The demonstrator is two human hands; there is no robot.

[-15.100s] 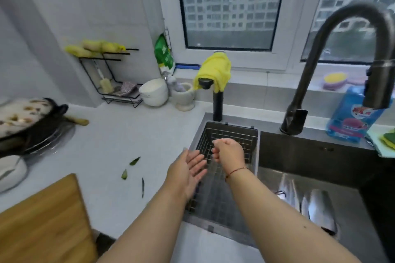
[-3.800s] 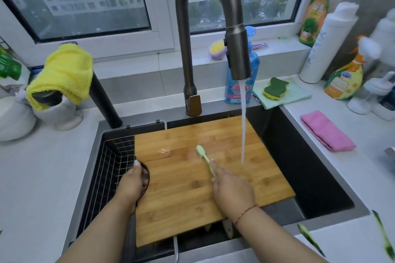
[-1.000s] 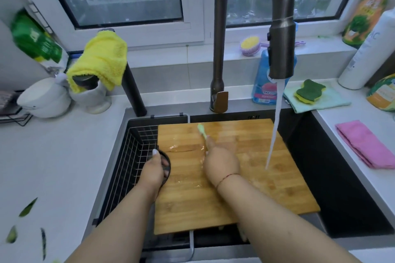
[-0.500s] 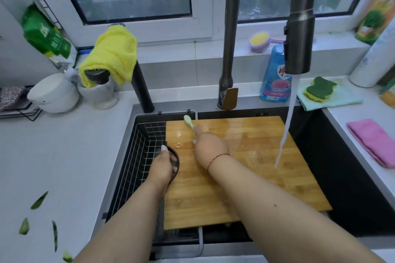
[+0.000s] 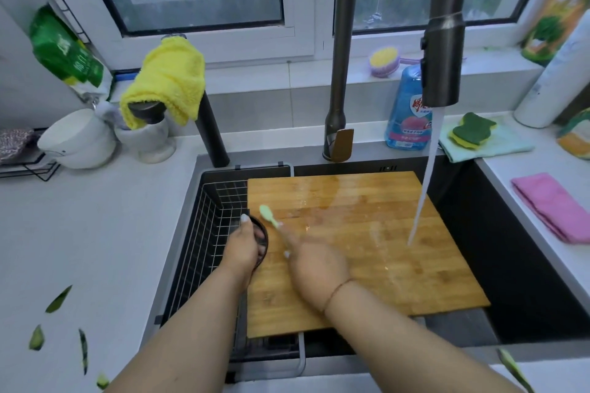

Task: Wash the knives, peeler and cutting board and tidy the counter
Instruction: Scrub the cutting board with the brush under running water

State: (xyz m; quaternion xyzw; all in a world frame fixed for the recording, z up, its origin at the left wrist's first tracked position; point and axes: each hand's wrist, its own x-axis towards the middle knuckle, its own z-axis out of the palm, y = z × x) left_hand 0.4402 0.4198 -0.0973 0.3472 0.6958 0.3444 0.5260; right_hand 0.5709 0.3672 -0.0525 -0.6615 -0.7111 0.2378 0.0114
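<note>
Both hands are busy on the cutting board (image 5: pixel 367 249), which lies flat across the sink (image 5: pixel 510 265). One hand, the left hand (image 5: pixel 244 247), curls its fingers into the round dark handle hole at the board's left edge and holds it steady. Its partner, the right hand (image 5: pixel 314 265), is closed round a thin green brush (image 5: pixel 269 216), with the brush head poking out toward the far left of the board. That hand is blurry, so I cannot see each finger.

Water runs from the tap (image 5: pixel 442 73) onto the right side of the board, and the wood looks wet and shiny. I think the board is only partly washed. No knives or peeler show here, so I cannot tell if they are clean. Green peel bits (image 5: pixel 59 298) lie on the counter (image 5: pixel 95 233), so tidying is not yet done.

A blue bottle (image 5: pixel 404 112) has a red and white label, and a green bag (image 5: pixel 65 48) has white writing. Both are too small to read.
</note>
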